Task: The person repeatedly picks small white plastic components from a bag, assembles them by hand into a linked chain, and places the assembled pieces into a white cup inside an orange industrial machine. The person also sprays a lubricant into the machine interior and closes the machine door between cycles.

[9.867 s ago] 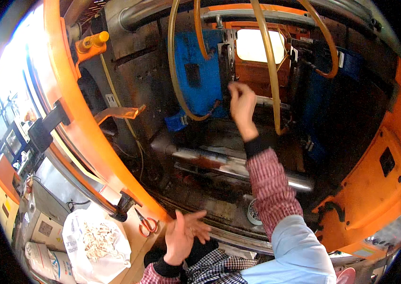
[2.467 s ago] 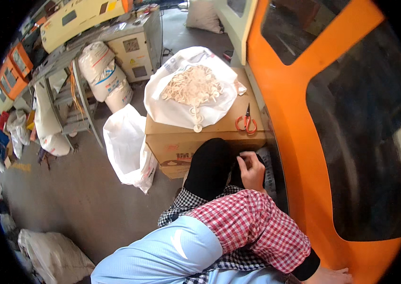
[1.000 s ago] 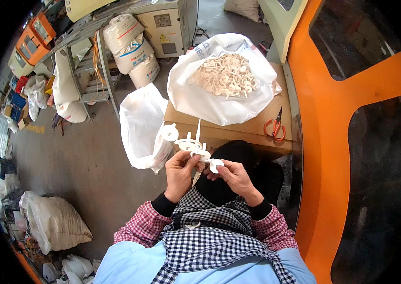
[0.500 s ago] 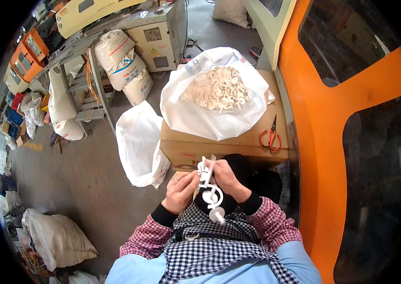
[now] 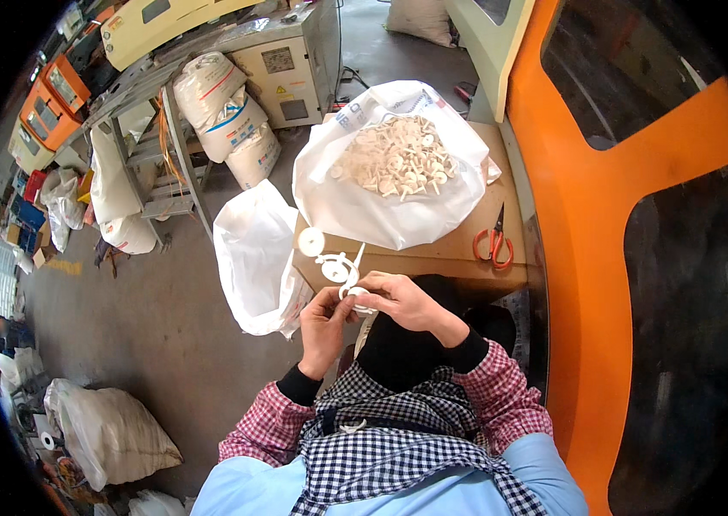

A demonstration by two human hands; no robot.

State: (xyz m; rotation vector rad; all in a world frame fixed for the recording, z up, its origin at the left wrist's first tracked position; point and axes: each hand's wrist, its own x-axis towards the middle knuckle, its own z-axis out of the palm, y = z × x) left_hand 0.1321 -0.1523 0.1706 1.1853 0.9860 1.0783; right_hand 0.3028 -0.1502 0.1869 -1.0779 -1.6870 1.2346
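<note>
A cluster of white moulded plastic discs on a curved runner is held in front of my lap, its free end pointing up and away to the left. My left hand pinches its lower end from the left. My right hand has its fingers closed around the same end from the right, hiding part of it. Beyond my hands, an open white plastic bag full of pale disc-headed pieces sits on a cardboard box. Red-handled scissors lie on the box, right of the bag.
A second open white bag stands on the floor left of the box. An orange machine panel rises close on my right. Stacked sacks and a metal step frame stand farther left. A large filled sack lies at the lower left.
The cluster has turned over: its discs hung toward me and now point away toward the box. My right hand has shifted its grip, and both hands still hold the cluster.
</note>
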